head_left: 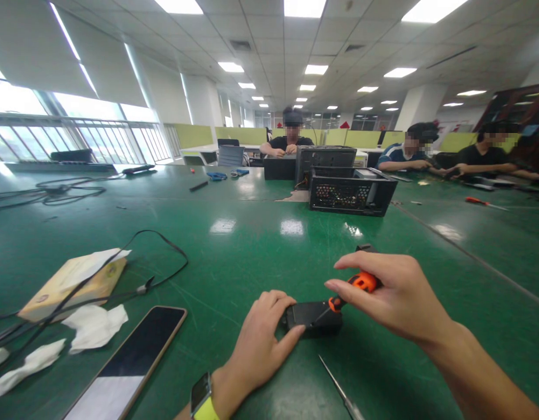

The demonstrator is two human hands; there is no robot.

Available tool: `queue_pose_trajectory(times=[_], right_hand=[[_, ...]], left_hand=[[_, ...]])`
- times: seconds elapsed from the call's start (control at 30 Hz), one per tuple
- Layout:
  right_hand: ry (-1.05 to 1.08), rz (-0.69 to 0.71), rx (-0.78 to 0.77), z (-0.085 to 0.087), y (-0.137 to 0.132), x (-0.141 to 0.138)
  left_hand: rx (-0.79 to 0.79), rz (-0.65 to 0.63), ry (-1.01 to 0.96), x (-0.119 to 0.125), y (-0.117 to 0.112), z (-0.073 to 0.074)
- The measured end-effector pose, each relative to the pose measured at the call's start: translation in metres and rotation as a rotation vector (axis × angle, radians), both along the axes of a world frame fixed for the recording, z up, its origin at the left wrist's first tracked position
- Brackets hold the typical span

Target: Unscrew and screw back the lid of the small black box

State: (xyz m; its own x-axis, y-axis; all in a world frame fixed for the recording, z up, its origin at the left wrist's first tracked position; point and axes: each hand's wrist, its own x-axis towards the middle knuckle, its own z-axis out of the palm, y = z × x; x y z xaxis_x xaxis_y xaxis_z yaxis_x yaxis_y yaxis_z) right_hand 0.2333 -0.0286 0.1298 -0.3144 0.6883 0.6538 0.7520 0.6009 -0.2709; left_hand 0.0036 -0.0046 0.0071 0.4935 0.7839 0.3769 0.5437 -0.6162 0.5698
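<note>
On a glossy green table (208, 265), the left hand (261, 333) clasps a black plastic box (305, 315); the right hand (396, 296) grips an orange-and-black screwdriver (337, 304), whose slant might make it skid.

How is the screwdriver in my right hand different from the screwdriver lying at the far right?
The near screwdriver is in your right hand; the far screwdriver lies on the table. The near screwdriver slants down to the black box; the far screwdriver lies flat. Both are partly orange.

Phone (130, 363) lies nr tissue (95, 328) on grn tbl (234, 245)
</note>
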Motion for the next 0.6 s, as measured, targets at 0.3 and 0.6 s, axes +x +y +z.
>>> queue_pose_trajectory(times=[0.3,0.6], right_hand=[[0.174,-0.302,-0.127,-0.017,0.010,0.038],[-0.034,-0.526,-0.447,-0.121,-0.014,0.075]], left_hand=[[0.062,0.021,0.032,0.000,0.001,0.003],[0.155,0.037,0.075,0.000,0.003,0.005]])
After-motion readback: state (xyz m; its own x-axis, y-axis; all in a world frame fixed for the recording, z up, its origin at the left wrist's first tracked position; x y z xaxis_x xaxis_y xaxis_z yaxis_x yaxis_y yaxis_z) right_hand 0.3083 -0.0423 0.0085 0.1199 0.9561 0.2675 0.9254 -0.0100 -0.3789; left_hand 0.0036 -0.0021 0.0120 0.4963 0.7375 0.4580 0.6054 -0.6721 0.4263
